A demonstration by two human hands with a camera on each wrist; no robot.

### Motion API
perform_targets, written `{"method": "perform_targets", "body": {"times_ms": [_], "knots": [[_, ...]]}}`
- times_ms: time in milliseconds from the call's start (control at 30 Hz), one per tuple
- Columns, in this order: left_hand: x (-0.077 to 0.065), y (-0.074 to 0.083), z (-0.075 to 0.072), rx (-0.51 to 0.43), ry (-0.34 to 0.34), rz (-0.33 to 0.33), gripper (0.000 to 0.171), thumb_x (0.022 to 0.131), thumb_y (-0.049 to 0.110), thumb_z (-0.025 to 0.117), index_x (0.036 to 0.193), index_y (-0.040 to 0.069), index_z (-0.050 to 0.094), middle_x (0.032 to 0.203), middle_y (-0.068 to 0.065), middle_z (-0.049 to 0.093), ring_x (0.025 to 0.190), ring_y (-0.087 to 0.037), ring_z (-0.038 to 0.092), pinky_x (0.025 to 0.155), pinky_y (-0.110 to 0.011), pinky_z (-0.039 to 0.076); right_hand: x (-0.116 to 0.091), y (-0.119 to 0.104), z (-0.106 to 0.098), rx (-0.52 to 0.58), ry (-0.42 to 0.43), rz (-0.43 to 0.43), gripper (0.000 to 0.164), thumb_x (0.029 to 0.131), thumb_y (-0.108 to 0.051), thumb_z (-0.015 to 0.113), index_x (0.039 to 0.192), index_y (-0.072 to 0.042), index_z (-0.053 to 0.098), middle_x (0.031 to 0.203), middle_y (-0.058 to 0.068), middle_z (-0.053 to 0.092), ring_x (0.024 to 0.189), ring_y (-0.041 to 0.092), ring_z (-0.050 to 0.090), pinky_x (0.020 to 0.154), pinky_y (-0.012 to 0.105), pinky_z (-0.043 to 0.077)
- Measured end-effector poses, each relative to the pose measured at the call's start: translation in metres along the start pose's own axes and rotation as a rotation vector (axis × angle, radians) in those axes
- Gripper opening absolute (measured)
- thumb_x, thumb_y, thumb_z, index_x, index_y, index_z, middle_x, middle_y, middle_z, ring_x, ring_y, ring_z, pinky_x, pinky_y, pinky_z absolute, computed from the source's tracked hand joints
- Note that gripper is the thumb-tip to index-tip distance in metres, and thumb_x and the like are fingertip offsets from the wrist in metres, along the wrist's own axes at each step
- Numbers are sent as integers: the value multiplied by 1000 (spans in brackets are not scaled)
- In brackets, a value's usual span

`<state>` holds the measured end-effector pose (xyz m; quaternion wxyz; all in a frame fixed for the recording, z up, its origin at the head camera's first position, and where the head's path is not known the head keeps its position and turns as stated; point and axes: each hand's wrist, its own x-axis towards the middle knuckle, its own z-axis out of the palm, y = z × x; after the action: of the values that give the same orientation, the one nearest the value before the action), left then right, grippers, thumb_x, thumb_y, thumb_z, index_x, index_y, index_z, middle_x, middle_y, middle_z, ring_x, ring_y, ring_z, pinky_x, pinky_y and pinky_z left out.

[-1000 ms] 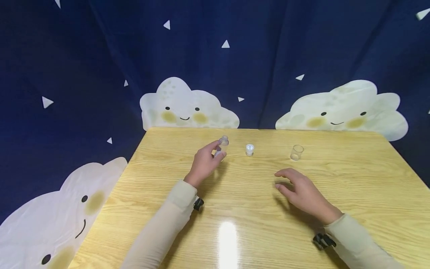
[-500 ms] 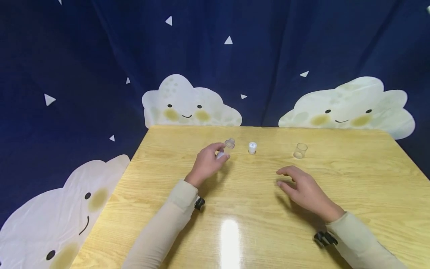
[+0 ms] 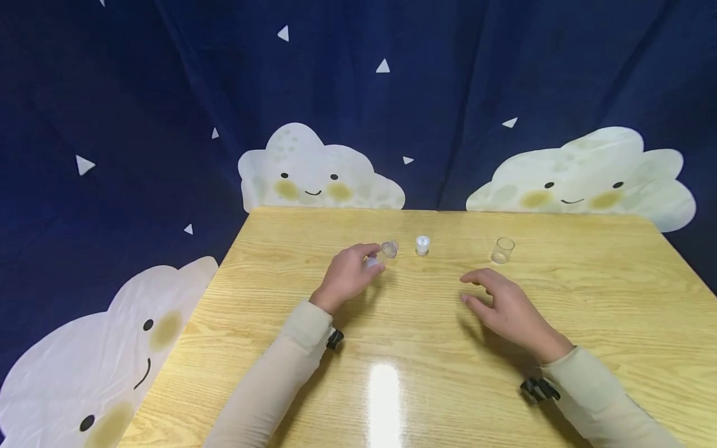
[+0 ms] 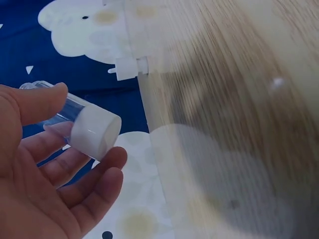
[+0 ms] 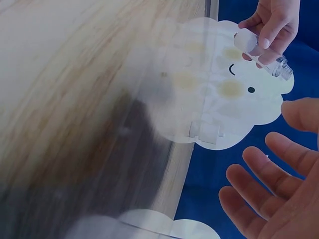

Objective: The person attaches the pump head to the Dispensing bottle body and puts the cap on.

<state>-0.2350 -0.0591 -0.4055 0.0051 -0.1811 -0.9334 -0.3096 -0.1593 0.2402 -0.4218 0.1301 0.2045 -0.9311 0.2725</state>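
My left hand (image 3: 348,274) grips a small clear bottle (image 3: 389,249) between thumb and fingers, above the table. The bottle is tipped over, its neck pointing away to the right; its white base (image 4: 96,131) faces the palm side in the left wrist view. A threaded, uncapped neck (image 5: 283,70) shows in the right wrist view. Loosely bent, my right hand (image 3: 506,311) hovers over the table with nothing in it. Ahead of the hands stand a small white fitting (image 3: 422,244), nearest the bottle, and a clear open-topped cylinder (image 3: 503,250), nearer the right hand.
The wooden table (image 3: 448,373) ends at a dark blue curtain (image 3: 431,93) printed with clouds and triangles. A bright light reflection lies on the near part of the tabletop. Black straps (image 3: 539,389) sit at both wrists.
My left hand has tilted the bottle from upright to leaning right, its neck swinging down. My right hand stays nearly in place. The head view has shifted slightly.
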Motion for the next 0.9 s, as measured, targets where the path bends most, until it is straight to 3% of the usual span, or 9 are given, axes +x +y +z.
{"method": "perform_targets", "body": {"times_ms": [533, 900], "knots": [[-1, 9, 7, 60, 10, 18, 40, 90, 24, 73, 128, 11, 67, 122, -8, 70, 94, -18, 65, 79, -34, 54, 2, -2, -2, 6, -37, 28, 28, 93, -17, 68, 120, -8, 65, 118, 9, 69, 107, 29, 66, 81, 46, 53], [-4, 8, 6, 42, 1, -2, 41, 91, 25, 73, 129, 12, 66, 122, -7, 70, 90, -17, 63, 75, -31, 52, 5, 0, -1, -2, -36, 17, 28, 93, -17, 69, 119, -8, 66, 117, 8, 69, 105, 28, 66, 80, 43, 52]]}}
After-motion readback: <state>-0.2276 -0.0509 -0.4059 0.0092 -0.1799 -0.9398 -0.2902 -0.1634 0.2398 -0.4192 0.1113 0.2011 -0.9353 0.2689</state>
